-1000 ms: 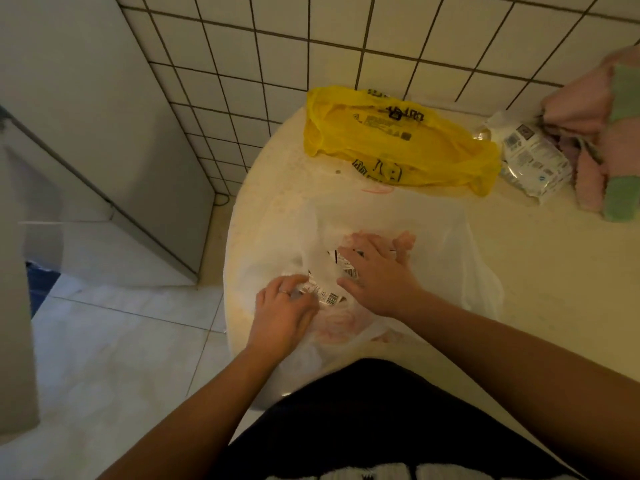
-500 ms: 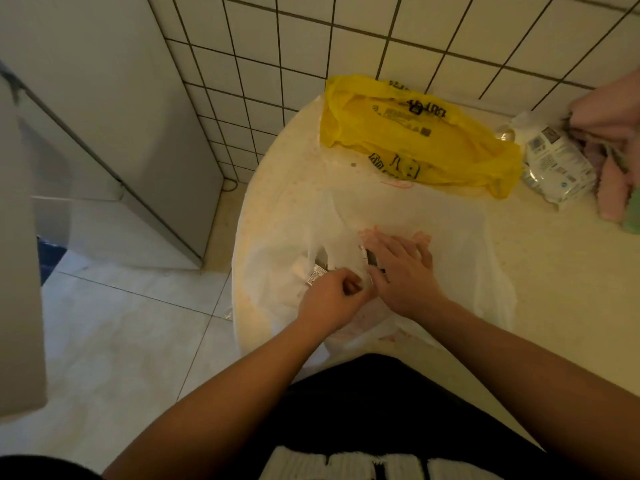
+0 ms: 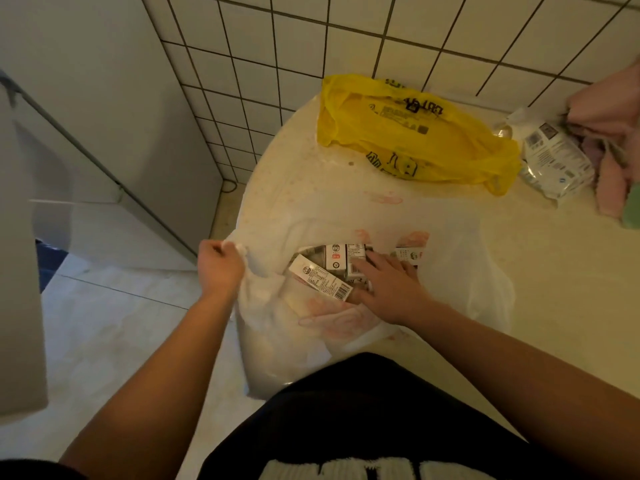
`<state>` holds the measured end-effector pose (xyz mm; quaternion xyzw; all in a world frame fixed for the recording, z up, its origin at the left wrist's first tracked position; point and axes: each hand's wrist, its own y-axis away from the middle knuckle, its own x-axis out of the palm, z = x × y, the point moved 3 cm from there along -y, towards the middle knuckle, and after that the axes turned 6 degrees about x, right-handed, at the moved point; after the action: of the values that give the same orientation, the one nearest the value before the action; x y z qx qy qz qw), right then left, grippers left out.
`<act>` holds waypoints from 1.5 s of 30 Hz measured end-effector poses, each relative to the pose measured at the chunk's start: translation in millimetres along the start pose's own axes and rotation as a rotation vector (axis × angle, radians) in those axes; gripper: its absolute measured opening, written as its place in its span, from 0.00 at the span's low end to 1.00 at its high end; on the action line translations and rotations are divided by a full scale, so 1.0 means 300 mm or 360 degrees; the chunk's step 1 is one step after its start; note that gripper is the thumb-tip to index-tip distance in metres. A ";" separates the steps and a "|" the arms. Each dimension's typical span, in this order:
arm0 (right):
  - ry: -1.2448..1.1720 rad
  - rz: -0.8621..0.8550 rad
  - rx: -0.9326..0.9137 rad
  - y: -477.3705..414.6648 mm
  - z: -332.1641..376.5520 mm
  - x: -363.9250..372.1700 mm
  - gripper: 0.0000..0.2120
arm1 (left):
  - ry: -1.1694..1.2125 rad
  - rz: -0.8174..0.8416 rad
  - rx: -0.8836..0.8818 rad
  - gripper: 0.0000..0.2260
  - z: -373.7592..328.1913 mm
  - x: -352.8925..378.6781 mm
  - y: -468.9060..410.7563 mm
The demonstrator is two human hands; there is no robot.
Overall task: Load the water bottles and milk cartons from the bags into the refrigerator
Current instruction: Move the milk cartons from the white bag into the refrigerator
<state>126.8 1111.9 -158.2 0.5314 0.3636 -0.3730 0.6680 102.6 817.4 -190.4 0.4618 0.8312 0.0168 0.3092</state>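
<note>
A white plastic bag lies on the pale counter in front of me, its mouth pulled open. Inside lie several small white milk cartons with barcodes and printed labels. My left hand grips the bag's left handle and holds it out past the counter's edge. My right hand reaches into the opening, its fingers resting on the cartons; whether it holds one I cannot tell. A flattened yellow bag lies further back by the tiled wall. The refrigerator stands at the left.
A crumpled white printed packet and pink and green cloths sit at the counter's back right. A white tiled wall runs behind. Pale floor tiles lie between counter and refrigerator. A white door panel hangs at far left.
My left hand moved from the bag's middle out to the left, pulling the handle with it. The bag's mouth opened and the cartons came into view. My right hand stayed inside.
</note>
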 end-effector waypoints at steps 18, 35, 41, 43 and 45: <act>0.0327 -0.0170 0.0221 -0.104 0.085 -0.185 0.06 | -0.1267 0.0721 0.0982 0.18 -0.076 0.191 0.104; 0.0365 0.0014 -0.0284 -0.402 0.088 -0.215 0.19 | -0.0844 0.0754 0.0963 0.13 -0.199 0.217 -0.223; 0.0503 -0.0461 -0.0431 -0.386 0.069 -0.243 0.26 | -0.0856 0.0957 0.0734 0.12 -0.203 0.261 -0.257; 0.0443 -0.0130 -0.0167 -0.431 0.022 -0.193 0.25 | -0.0905 0.1015 0.0650 0.10 -0.225 0.260 -0.250; 0.0333 0.0032 -0.0178 -0.459 0.008 -0.155 0.23 | -0.1185 0.1108 0.0601 0.23 -0.237 0.260 -0.226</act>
<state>-16.0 1093.0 -177.1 0.5330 0.4463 -0.2879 0.6586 -16.1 857.5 -193.1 0.7321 0.4520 -0.1960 0.4704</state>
